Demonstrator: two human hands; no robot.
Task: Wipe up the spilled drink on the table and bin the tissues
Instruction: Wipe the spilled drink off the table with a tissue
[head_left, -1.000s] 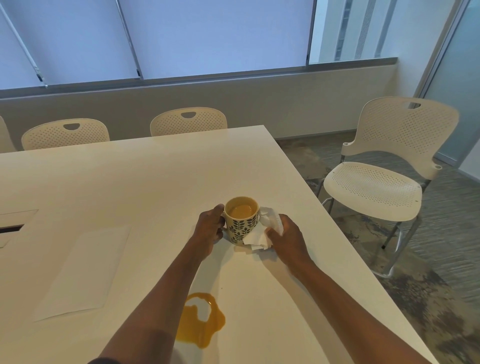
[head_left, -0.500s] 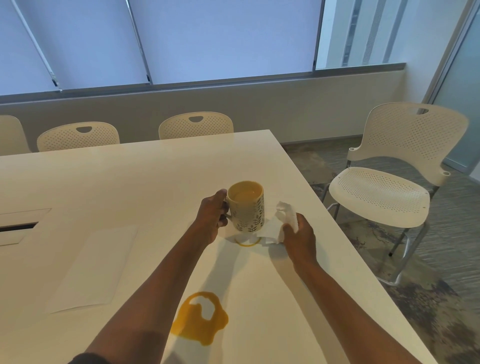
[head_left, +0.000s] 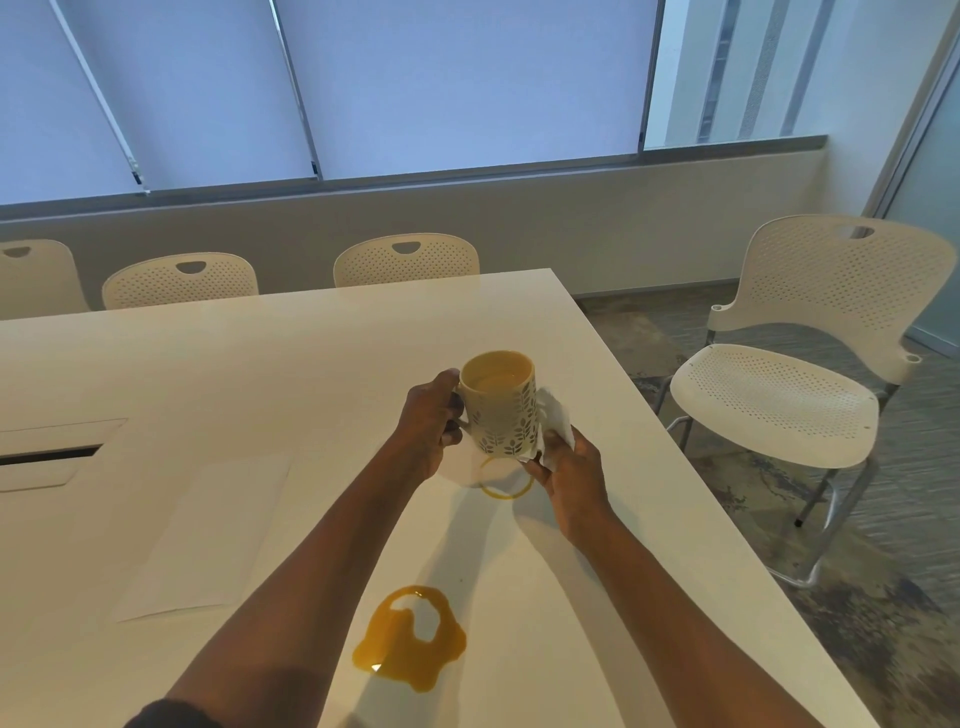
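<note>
My left hand (head_left: 428, 426) grips the handle of a leaf-patterned mug (head_left: 501, 410) and holds it lifted above the white table (head_left: 260, 364). The mug has a tan drink in it. Under the mug lies an orange ring stain (head_left: 506, 483). My right hand (head_left: 569, 478) holds a crumpled white tissue (head_left: 556, 418) against the mug's right side, near its base. A larger orange puddle (head_left: 410, 642) sits on the table close to me, between my forearms.
A white sheet of paper (head_left: 213, 535) lies on the table to the left. A cable hatch (head_left: 52, 454) is at the far left. Perforated cream chairs (head_left: 405, 260) line the far edge, and another chair (head_left: 795, 395) stands right of the table on carpet.
My left hand has lifted the mug off the table, exposing the orange ring. My right hand with the tissue has moved in close under the mug's right side.
</note>
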